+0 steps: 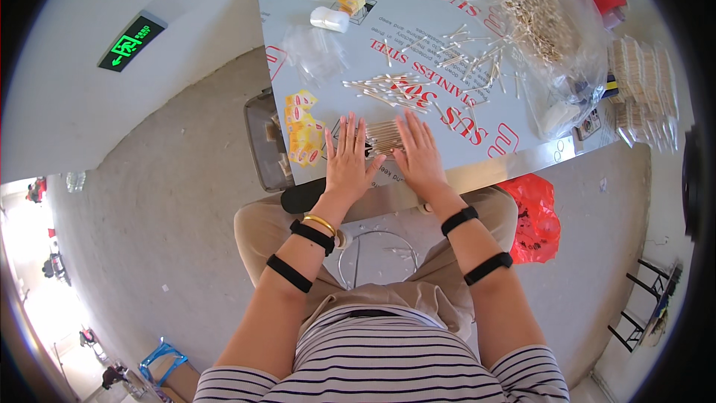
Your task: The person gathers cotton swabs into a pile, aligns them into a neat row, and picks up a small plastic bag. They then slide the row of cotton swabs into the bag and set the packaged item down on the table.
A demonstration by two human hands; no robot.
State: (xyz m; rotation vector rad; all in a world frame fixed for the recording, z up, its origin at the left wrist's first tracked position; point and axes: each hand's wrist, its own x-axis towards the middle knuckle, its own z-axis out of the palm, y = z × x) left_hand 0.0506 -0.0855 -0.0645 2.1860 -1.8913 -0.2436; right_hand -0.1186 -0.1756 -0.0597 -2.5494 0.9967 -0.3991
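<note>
Two bare hands on a table [514, 116] topped with grey, printed sheet. The left hand [347, 160] and right hand [419, 160] lie open, palms down, fingers extended and gripping nothing. Between them, close to the near edge and toward the near left corner, sits one row of brown-stemmed cotton swabs [383, 136], roughly parallel; whether the fingertips touch its ends cannot be told. Likely faults: uneven pressure from the two sides could skew the row; a slip toward the body could roll sticks over the near edge. Counts: two hands; one row; one large clear plastic bag of swabs [541, 22] at the far right corner; yellow printed paper labels [304, 130] along the left edge, overlapping too much to number.
</note>
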